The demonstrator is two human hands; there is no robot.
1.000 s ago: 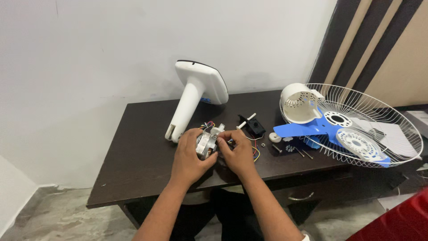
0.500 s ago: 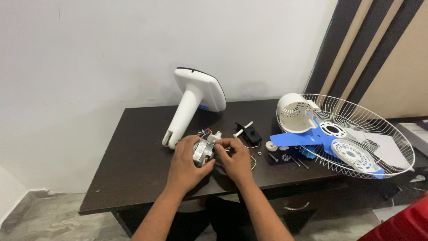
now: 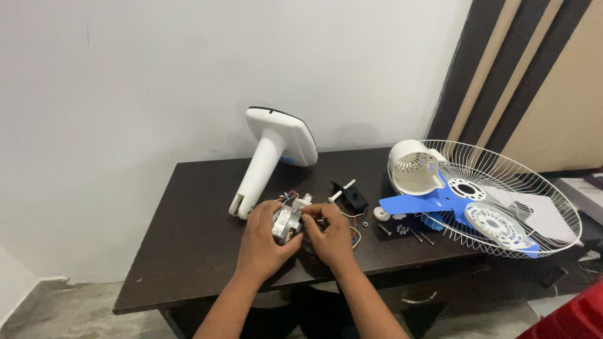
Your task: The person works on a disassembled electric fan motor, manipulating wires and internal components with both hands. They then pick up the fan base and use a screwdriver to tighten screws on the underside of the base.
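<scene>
Both forearms reach up from the bottom edge onto the dark worktop [image 3: 188, 251]. The left hand [image 3: 264, 242] cups a small metal fan motor [image 3: 287, 221] from the left side, its fingers curled around the body. The right hand [image 3: 330, 235] meets it from the right, fingers pinched narrow on the motor's near end, so both hands hold the same part just above the worktop, near its front middle. Coloured wires [image 3: 355, 233] trail from the motor past the right hand.

Just beyond the hands, a white fan stand [image 3: 267, 160] lies tilted, its foot near the left hand and its broad head raised toward the wall. To the right of the motor sits a small black part [image 3: 355, 199] with a white peg through it. Further right lie a white round knob [image 3: 381, 213] and a few loose screws [image 3: 414, 234], close to each other.

At the right end of the worktop a wire fan guard [image 3: 540, 188] rests flat, overhanging the edge. Inside it lie blue fan blades [image 3: 440, 201] and a white motor cover [image 3: 414, 166]. A pale wall [image 3: 157, 81] stands behind.
</scene>
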